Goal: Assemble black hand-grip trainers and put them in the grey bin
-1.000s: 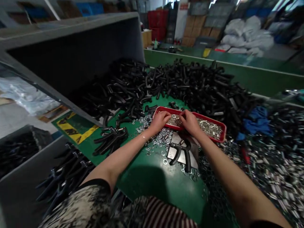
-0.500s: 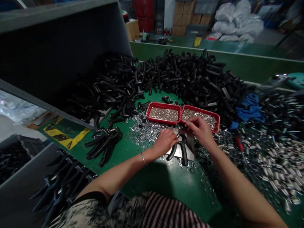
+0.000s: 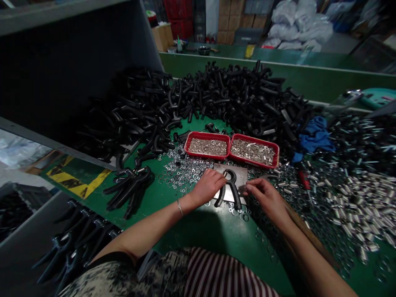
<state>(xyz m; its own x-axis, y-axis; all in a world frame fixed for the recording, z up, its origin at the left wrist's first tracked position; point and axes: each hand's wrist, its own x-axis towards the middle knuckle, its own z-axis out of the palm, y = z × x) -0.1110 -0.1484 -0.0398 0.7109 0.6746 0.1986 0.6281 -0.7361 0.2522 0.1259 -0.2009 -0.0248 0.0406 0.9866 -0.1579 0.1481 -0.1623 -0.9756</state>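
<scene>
A black spring clamp [image 3: 234,192] lies on a small metal plate [image 3: 243,175], its two legs pointing toward me. My left hand [image 3: 210,186] is closed on the clamp's upper left part, and a small shiny piece shows by the fingertips. To the right of the plate, my right hand [image 3: 263,197] has its thumb and fingertips pinched together; whatever is between them is too small to tell. A wooden handle [image 3: 306,233] runs beside my right forearm, partly hidden by it. Loose metal rings [image 3: 239,213] lie at the plate's near edge.
Two red trays [image 3: 208,156] of small metal parts stand beyond the plate. Behind them is a large heap of black clamp parts [image 3: 216,93]. More clamps [image 3: 133,187] lie at left. Metal sleeves [image 3: 365,206], a red-handled screwdriver [image 3: 304,180] and a blue cloth [image 3: 317,134] are at right.
My right hand has moved from the edge of the right red tray down toward me, beside the plate. My left hand stays at the clamp. The view has shifted slightly.
</scene>
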